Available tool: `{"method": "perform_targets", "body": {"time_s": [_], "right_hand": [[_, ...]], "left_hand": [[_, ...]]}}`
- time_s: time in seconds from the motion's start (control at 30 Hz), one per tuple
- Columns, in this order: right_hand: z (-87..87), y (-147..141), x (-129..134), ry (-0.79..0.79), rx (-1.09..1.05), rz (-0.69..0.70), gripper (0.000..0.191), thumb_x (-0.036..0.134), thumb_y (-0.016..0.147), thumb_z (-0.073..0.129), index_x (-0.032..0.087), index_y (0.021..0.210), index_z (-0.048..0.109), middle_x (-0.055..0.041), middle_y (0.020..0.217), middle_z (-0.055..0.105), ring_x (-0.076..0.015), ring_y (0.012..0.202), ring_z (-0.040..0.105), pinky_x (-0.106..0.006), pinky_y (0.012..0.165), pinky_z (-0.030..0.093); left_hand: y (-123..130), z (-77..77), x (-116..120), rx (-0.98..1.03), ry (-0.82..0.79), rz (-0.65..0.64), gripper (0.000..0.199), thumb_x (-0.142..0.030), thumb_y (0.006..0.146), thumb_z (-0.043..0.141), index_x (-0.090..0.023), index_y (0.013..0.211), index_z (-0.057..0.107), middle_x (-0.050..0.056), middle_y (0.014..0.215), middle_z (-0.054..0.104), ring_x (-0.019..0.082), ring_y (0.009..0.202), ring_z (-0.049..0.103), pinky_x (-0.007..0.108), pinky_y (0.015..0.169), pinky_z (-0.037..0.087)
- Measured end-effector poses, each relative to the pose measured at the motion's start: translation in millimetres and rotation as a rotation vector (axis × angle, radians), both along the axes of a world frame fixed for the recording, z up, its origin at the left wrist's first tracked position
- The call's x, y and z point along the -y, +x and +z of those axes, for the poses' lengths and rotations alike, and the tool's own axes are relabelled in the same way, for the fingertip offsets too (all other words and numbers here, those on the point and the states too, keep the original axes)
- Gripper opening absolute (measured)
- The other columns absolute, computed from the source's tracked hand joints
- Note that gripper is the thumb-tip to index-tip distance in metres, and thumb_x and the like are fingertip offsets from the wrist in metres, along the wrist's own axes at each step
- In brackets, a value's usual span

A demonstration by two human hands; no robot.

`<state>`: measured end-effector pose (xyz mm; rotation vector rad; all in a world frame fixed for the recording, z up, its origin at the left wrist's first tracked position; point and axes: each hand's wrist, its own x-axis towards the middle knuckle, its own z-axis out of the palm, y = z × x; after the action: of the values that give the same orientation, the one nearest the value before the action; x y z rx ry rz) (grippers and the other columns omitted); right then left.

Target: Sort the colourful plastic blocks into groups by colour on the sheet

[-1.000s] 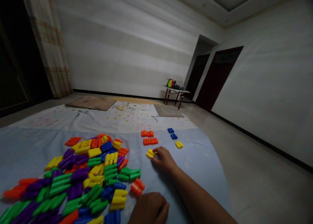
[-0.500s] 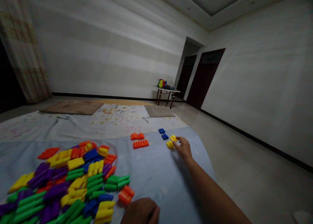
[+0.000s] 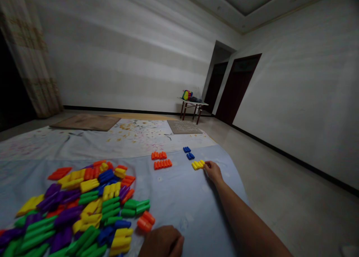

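On R part of light-blue cloth [image 3: 182,197], R hand [image 3: 213,172] pinches R end of yellow blocks [image 3: 198,165], nr blue pcs [image 3: 190,156]. L hand [image 3: 162,242] is curled by orange pc [image 3: 146,221], can't tell if holding anything

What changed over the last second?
The right hand carried a yellow ridged block rightward, lining it up with the other yellow block in one row; it's still at the outer end. Left hand, orange rows and blue blocks stayed put.
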<state>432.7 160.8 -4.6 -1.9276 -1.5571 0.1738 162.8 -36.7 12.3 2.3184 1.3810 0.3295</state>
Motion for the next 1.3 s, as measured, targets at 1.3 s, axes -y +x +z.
{"method": "perform_targets", "body": {"time_s": [1.3], "right_hand": [[65.9,-196,66,-0.098,0.305,1.005,0.047,0.023,0.066,0.066,0.023,0.112,0.058,-0.0074,0.109,0.062,-0.0231,0.101,0.052,-0.035,0.085,0.035]], "left_hand": [[3,1.0,12,0.057,0.069,0.025,0.021,-0.028,0.08,0.044,-0.02,0.078,0.063,0.004,0.08,0.066,0.017,0.077,0.059,0.028,0.065,0.036]]}}
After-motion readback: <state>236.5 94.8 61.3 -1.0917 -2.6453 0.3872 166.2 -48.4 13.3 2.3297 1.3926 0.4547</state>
